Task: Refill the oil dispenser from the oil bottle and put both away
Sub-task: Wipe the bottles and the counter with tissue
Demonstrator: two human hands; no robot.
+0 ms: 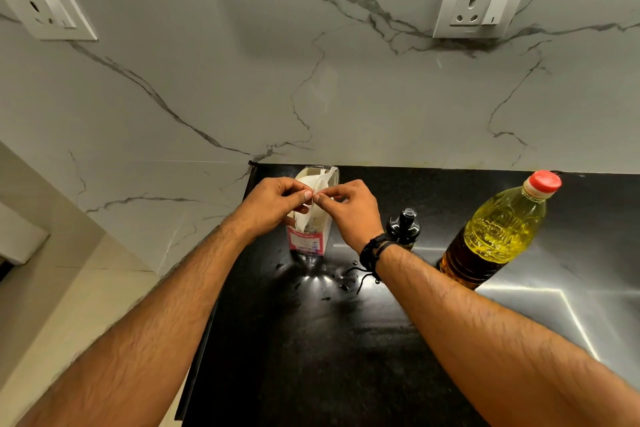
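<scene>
Pinched between both thumbs and forefingers, a white tissue (320,184) rises from a pink-and-white tissue box (307,239), the left hand (277,201) and right hand (349,208) meeting over it at 12 o'clock on a glossy black countertop (346,357). At 2 o'clock, the black-capped oil dispenser (404,227) stands just beside the right wrist, with the red-capped oil bottle (498,232) upright farther right. Two wall sockets (479,7) are set in the veined marble backsplash (242,80) behind the counter.
</scene>
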